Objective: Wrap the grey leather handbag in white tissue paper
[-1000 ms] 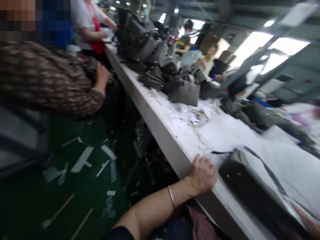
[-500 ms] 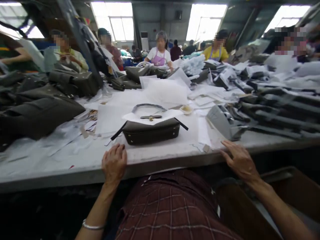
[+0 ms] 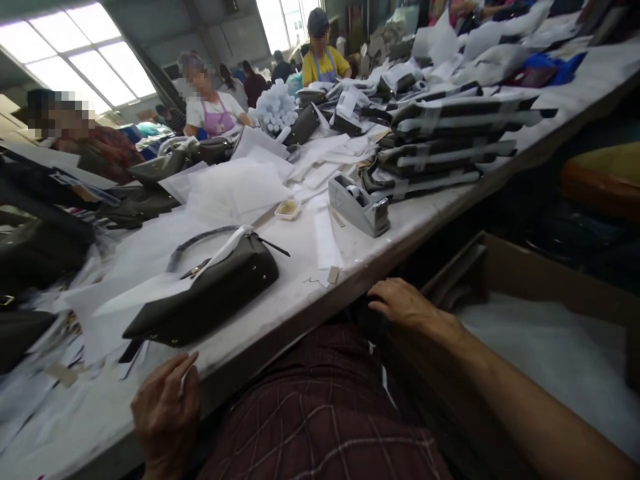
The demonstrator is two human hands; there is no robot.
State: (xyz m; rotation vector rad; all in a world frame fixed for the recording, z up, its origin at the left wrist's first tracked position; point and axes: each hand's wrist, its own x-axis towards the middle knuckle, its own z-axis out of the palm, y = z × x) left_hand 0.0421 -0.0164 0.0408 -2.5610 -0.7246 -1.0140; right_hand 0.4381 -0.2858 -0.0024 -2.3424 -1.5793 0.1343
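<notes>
A dark bag [image 3: 215, 303] lies by the near edge of the tabletop [image 3: 297, 270], with both hands close to that edge.
The left hand [image 3: 167, 403] rests at the near edge just beside the bag, its fingers bent and side by side; whether they close on anything I cannot tell. The right hand [image 3: 407, 305] is by the near edge farther right, thumb and fingertips slightly apart; contact with the table cannot be told. White paper [image 3: 155, 293] lies over the bag, whose looped handle [image 3: 189, 244] reaches toward the far edge. Farther in, to the bag's right, sit a small dish [image 3: 288, 209] and a grey tape dispenser [image 3: 356, 208]. Off the near edge, at right, a cardboard box [image 3: 530, 273] holds white sheets [image 3: 550, 353].
</notes>
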